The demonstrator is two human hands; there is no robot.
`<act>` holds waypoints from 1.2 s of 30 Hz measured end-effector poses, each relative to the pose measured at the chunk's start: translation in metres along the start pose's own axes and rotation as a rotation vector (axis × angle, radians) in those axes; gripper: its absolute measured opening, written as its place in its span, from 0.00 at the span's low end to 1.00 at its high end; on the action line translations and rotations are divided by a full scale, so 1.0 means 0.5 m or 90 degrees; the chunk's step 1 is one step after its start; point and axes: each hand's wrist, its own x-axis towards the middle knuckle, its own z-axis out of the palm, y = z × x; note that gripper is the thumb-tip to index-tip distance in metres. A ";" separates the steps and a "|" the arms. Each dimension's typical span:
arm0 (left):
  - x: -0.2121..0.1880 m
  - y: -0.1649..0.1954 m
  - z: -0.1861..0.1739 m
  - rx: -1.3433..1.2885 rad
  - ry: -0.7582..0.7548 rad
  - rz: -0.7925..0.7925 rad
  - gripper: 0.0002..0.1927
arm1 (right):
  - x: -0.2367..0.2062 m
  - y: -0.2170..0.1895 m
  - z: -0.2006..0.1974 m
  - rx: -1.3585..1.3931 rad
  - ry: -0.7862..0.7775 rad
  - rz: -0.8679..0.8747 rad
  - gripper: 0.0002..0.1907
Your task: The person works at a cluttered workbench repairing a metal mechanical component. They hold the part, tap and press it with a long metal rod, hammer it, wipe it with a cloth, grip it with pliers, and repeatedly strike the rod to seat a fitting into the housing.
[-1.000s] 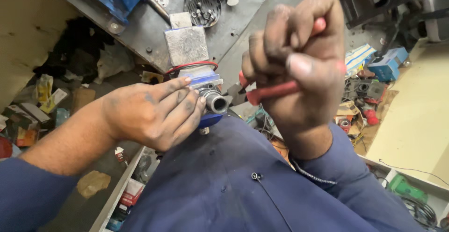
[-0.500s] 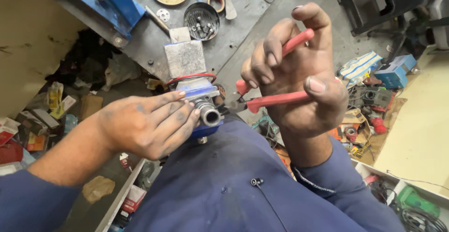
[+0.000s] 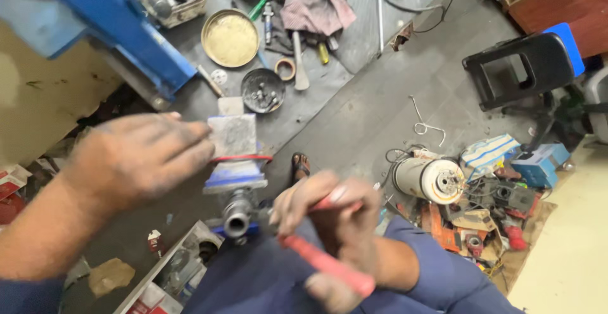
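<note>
My left hand (image 3: pixel 140 156) is blurred, fingers spread, against the left side of a blue and grey motor-like part (image 3: pixel 234 162) with a red band and a round metal shaft end (image 3: pixel 237 220). The part rests over my lap in blue cloth (image 3: pixel 266 276). My right hand (image 3: pixel 329 225) is closed on red-handled pliers (image 3: pixel 329 264), whose handles point down and right, with the jaws hidden near the shaft end.
On the grey floor lie a round brass-coloured pan (image 3: pixel 230 37), a small dark bowl of parts (image 3: pixel 262 90), a rag (image 3: pixel 316 4), a white cylindrical motor (image 3: pixel 429 178), a black stool (image 3: pixel 519 67), a blue stand (image 3: pixel 126 35) and scattered boxes and scrap at the right.
The view has tilted up to show more floor. My left hand has lifted from gripping the shaft end to the part's upper side. My right hand with the pliers has dropped lower.
</note>
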 end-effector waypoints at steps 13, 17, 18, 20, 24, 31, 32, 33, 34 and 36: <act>0.301 -0.219 0.324 0.171 -0.259 -0.238 0.06 | 0.014 0.078 -0.148 -0.046 -0.314 -0.030 0.09; 0.371 -0.277 0.392 0.230 -0.316 -0.265 0.04 | 0.042 0.043 -0.184 -0.067 -0.260 0.001 0.10; 0.383 -0.277 0.403 0.192 -0.288 -0.218 0.04 | 0.048 0.032 -0.191 -0.088 -0.251 0.006 0.10; 0.401 -0.264 0.427 0.112 -0.236 -0.124 0.05 | 0.058 0.011 -0.194 -0.140 -0.222 0.023 0.10; 0.427 -0.210 0.472 0.017 -0.221 0.155 0.10 | 0.068 -0.015 -0.200 -0.193 -0.180 0.054 0.09; 0.436 -0.180 0.526 0.082 -0.202 0.091 0.08 | 0.064 -0.038 -0.189 -0.254 -0.144 0.085 0.08; 0.435 -0.180 0.525 0.074 -0.184 0.100 0.07 | 0.064 -0.040 -0.186 -0.266 -0.144 0.082 0.08; 0.433 -0.180 0.522 0.082 -0.181 0.104 0.07 | 0.064 -0.042 -0.182 -0.277 -0.138 0.083 0.07; 0.431 -0.181 0.517 0.089 -0.177 0.110 0.06 | 0.065 -0.044 -0.179 -0.286 -0.131 0.084 0.07; 0.423 -0.186 0.505 0.074 -0.164 0.085 0.08 | 0.068 -0.046 -0.175 -0.277 -0.117 0.119 0.07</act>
